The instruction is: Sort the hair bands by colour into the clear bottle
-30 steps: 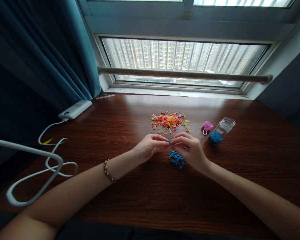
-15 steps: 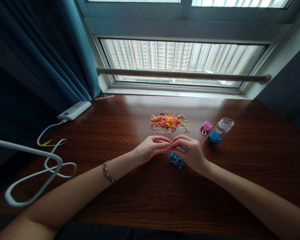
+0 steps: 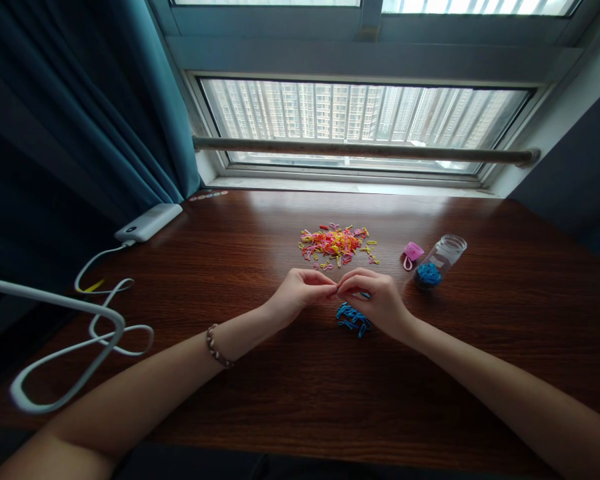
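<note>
My left hand (image 3: 297, 294) and my right hand (image 3: 377, 298) meet at the fingertips above the table. Both are closed in a pinch, thumbs against fingers. Whatever lies between the tips is hidden or too small to make out. Just below my right hand, and partly covered by it, lies a loose pile of blue looped pieces (image 3: 353, 319), like small plastic clips. Farther back is a larger heap of similar pieces (image 3: 336, 243) in red, pink, orange and yellow.
To the right, a clear jar (image 3: 443, 257) leans at a tilt with blue pieces in its lower end. Beside it sits a pink cap (image 3: 413, 251) with a loop. At the left are a white power bank (image 3: 150, 222) and its looping white cable (image 3: 115, 320). A window rises behind the table (image 3: 290, 407).
The fingers of my left hand have closed into a tighter pinch. A bit of blue that showed at the fingertips is now out of sight. The piles and the jar stay put.
</note>
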Tool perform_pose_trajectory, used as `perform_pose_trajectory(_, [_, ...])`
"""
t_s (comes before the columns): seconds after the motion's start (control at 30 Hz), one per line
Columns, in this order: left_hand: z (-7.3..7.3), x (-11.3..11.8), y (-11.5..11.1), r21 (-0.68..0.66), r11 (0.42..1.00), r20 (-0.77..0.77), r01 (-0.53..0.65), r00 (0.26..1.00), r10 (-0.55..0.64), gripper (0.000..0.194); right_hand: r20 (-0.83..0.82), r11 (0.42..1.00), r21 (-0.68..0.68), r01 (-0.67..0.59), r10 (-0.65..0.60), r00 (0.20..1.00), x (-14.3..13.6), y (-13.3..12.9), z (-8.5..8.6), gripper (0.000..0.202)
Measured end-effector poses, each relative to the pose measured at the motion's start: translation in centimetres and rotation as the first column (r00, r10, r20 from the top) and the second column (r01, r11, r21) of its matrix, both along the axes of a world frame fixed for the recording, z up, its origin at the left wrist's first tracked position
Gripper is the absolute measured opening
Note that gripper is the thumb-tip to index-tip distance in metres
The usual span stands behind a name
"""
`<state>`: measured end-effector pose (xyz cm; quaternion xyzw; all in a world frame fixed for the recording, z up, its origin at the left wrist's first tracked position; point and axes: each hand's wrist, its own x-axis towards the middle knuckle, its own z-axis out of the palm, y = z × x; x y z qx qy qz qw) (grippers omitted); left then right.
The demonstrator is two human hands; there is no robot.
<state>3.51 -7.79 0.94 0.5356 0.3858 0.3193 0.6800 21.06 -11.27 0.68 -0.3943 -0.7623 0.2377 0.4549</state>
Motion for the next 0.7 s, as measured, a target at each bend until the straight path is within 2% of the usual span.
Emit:
perform_pose_trajectory(0.07, [0.1,-0.1,0.3,0.054,0.997,-0.041,-0.046,0.998,0.048,0.021,-0.045,0.999,-0.043,-0.010,0.008,0.999,0.4,0.5,-0.1,0.009])
perform_pose_trajectory(0.13, [0.1,-0.2,0.7,0.113,0.989,-0.070,-0.095,0.992,0.103,0.023,-0.018,0.996,-0.066,0.055,-0.057,0.998,0.9,1.1,-0.5,0.011])
perform_pose_trajectory(0.2, [0.1,-0.4,1.2,0.169,0.977,-0.081,-0.127,0.986,0.143,0.024,0.099,0.985,-0.080,0.154,-0.146,0.984,1.4,1.6,-1.1,0.012])
perform_pose_trajectory(0.27, [0.1,-0.5,1.7,0.214,0.966,-0.088,-0.144,0.982,0.165,0.024,0.239,0.976,-0.078,0.204,-0.180,0.954,1.5,2.0,-1.8,0.013])
perform_pose_trajectory(0.4, [0.9,-0.4,2.4,0.313,0.941,-0.119,-0.125,0.978,0.170,0.022,0.373,0.985,-0.054,0.161,-0.130,0.919,1.1,2.2,-2.5,0.014])
perform_pose_trajectory(0.5, [2.3,0.4,2.8,0.427,0.898,-0.125,-0.106,0.977,0.175,0.020,0.383,0.991,-0.077,0.111,-0.074,0.921,0.8,2.2,-2.5,0.007])
perform_pose_trajectory(0.57, [3.7,1.6,3.1,0.490,0.867,-0.108,-0.093,0.980,0.166,0.020,0.374,0.992,-0.090,0.092,-0.052,0.926,0.7,2.2,-2.4,0.014])
perform_pose_trajectory(0.7, [7.2,5.9,3.9,0.544,0.839,-0.086,0.028,0.996,0.022,0.018,0.363,0.993,-0.086,0.076,-0.040,0.931,0.8,2.1,-2.3,0.017])
